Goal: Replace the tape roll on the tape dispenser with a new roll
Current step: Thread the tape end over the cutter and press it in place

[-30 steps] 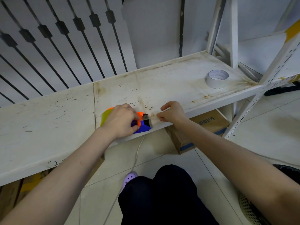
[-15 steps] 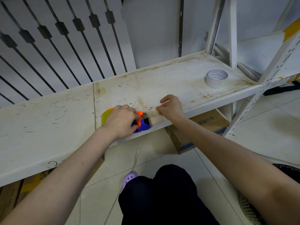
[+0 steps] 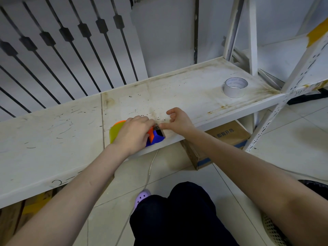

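Left hand (image 3: 132, 134) lies curled over the tape dispenser (image 3: 154, 136), clamping its orange and blue body at the near edge of the white shelf (image 3: 186, 96), likely so it cannot slide while the tape is handled. Right hand (image 3: 179, 120) meets it at the dispenser's right end, thumb and forefinger pressed together on what seems a tape end by the cutter; the strip itself is too thin to confirm. A yellowish roll (image 3: 114, 132) shows under the left hand. A white roll (image 3: 235, 87) lies flat far right, well apart.
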